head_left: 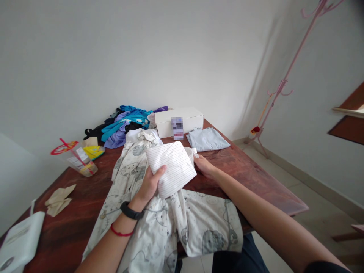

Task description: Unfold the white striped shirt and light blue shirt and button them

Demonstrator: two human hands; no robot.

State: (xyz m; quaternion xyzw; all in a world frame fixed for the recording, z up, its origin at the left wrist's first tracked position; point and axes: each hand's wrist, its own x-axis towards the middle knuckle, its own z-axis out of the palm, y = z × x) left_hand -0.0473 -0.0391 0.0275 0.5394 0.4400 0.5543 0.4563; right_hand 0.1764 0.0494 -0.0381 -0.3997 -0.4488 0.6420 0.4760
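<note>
A white striped garment [173, 167], folded into a flat square, is held up above the table. My left hand [153, 182] grips its left side, thumb on top and fingers underneath. At its right side, my right hand [203, 165] pinches a loose white end that sticks out from the fold. Below lies a spread white garment with grey cartoon prints [210, 223], partly hanging over the table's front edge. A folded light blue-grey cloth [207, 139] rests flat, beyond my right hand.
A heap of blue, purple and black clothes [125, 123] lies by the wall beside a white box [190, 117]. On the left of the wooden table [82, 204] are a plastic cup [82, 163], a crumpled napkin [59, 199] and a white device [22, 239]. A pink coat stand [295, 60] stands right.
</note>
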